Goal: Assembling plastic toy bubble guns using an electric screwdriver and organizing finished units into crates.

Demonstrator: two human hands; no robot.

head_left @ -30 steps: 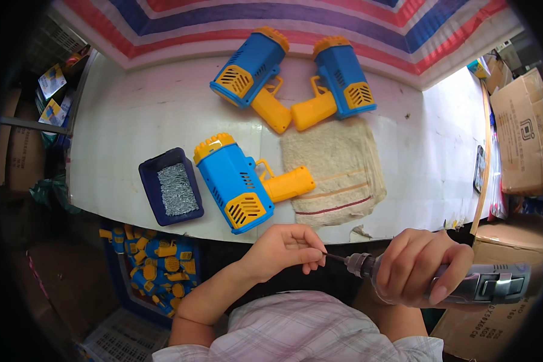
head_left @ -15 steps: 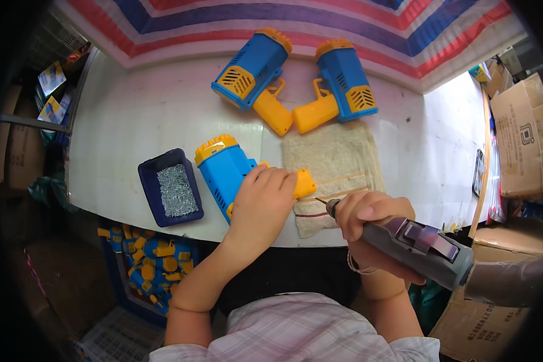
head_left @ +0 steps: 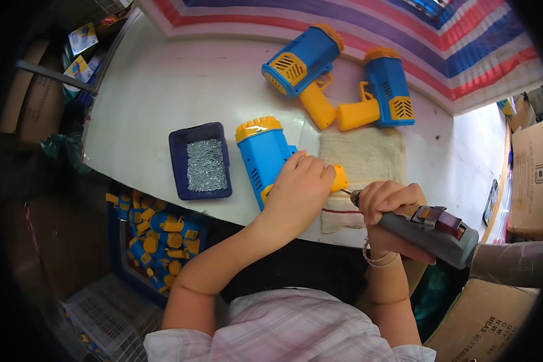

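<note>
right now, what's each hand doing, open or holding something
Left hand: closed over the nearest blue-and-yellow toy gun, at its handle.
Right hand: closed around the grey power screwdriver.

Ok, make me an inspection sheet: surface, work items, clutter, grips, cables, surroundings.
Surface: white table, a few dark specks.
Work items: near toy, lying on its side; driver, aimed at the toy's yellow handle, contact unclear; dark blue tray holding screws.
Clutter: two back toys; cloth right of near toy.
Grips: left on near toy; right holding driver.
Cables: nothing seen.
Surroundings: piled toys in a crate, lower left; cartons at right; striped sheet behind.
</note>
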